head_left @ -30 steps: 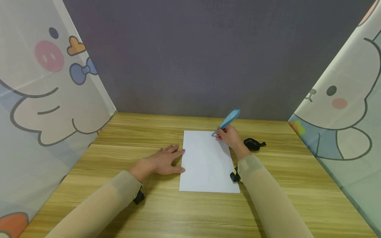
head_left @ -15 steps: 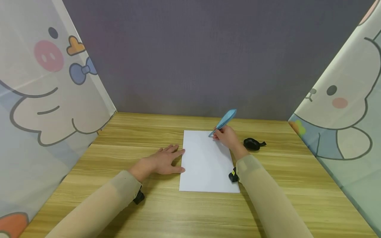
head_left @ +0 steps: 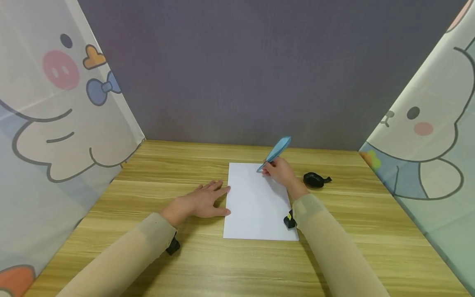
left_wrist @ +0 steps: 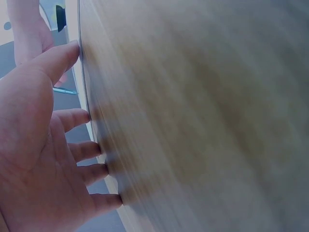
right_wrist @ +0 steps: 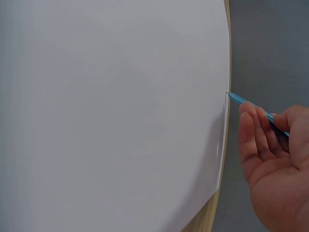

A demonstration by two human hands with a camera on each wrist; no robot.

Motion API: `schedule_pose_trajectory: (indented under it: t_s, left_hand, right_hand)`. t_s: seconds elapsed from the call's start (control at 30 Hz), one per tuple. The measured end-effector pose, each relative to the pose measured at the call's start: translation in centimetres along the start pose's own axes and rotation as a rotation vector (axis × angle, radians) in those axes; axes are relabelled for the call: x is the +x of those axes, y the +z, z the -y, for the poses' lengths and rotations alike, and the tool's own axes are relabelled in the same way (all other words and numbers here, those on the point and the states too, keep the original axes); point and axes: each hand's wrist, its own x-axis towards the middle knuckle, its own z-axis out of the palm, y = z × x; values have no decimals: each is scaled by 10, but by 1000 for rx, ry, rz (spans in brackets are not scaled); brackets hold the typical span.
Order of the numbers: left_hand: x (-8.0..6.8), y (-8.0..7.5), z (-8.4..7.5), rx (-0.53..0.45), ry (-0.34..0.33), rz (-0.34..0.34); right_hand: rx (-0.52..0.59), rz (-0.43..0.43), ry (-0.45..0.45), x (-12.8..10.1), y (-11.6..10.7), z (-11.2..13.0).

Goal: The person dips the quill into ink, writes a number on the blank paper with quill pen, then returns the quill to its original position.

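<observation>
A white sheet of paper (head_left: 256, 202) lies on the wooden table (head_left: 156, 173), and it fills most of the right wrist view (right_wrist: 111, 111). My right hand (head_left: 279, 171) pinches a blue feather-shaped pen (head_left: 276, 152) with its tip on the sheet's far part, near the top edge. The right wrist view shows the pen (right_wrist: 251, 107) between the fingers (right_wrist: 251, 130), tip at the paper. My left hand (head_left: 205, 200) rests flat on the table with straight fingers, its fingertips at the sheet's left edge. In the left wrist view the left hand (left_wrist: 43, 145) lies spread on the wood.
A small black object (head_left: 314, 179) lies on the table to the right of the sheet. A grey wall stands behind the table. Cartoon-printed curtains (head_left: 55, 123) close off the left and right (head_left: 426, 144) sides.
My right hand has slid the pen a little to the left along the top of the sheet. The left hand has not moved.
</observation>
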Motion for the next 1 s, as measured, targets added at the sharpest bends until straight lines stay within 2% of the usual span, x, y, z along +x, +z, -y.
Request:
schedule_pose_trajectory:
  t_s: [0.5, 1.0]
  left_hand:
    - [1, 0, 1, 1, 4, -1]
    - [1, 0, 1, -4, 5, -5]
  right_hand:
    - [-33, 51, -28, -2, 6, 5]
    - [-12, 109, -33, -3, 11, 9]
